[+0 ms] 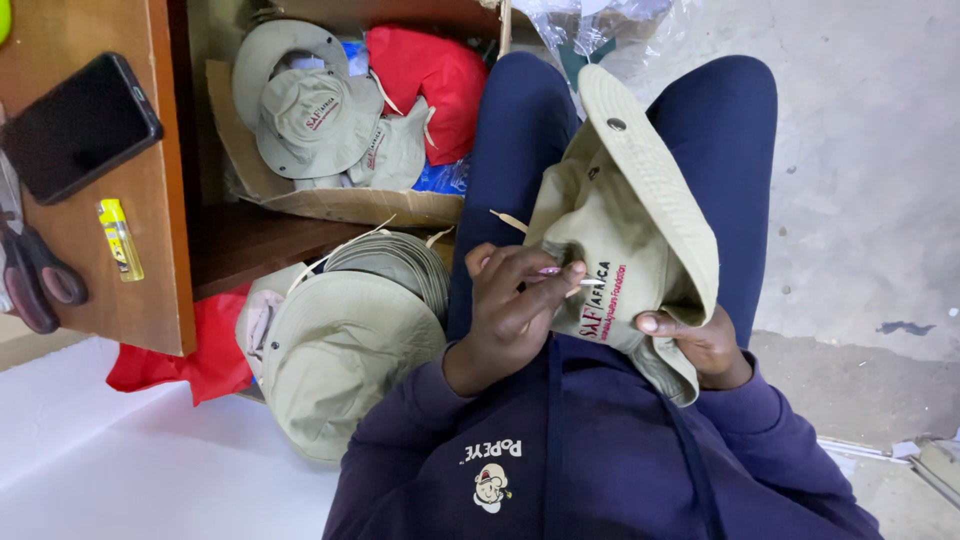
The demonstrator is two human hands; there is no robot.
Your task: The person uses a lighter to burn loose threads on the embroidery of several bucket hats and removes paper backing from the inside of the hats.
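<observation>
Person is seated, khaki bucket hat (630, 230) lying in the lap across the dark-blue trouser legs, brim pointing far and slightly right, crown and red-lettered front panel toward the near side. Hand on the scene's left (515, 300) is taken as the person's left, though the view seems turned, so sides are not certain. Its fingers are pinched together on a thin pinkish tool (553, 271), which looks like a small picker or needle, too small to tell. Tool's long axis runs left to right, tip aimed right into the hat's front panel, touching or just at the fabric beside the lettering. Right hand (700, 345) is at the near-right edge of the hat, thumb on top, fingers curled under, clamped on the hat's lower rim. So the work spot lies just right of the left fingertips, between the two hands, left hand nearer. A stack of similar hats (345, 340) sits left of the lap, more in a cardboard box (340, 205) farther left. Phone (78, 125), yellow lighter (119, 238) and scissors (35, 275) on a wooden shelf (150, 290), well apart.
</observation>
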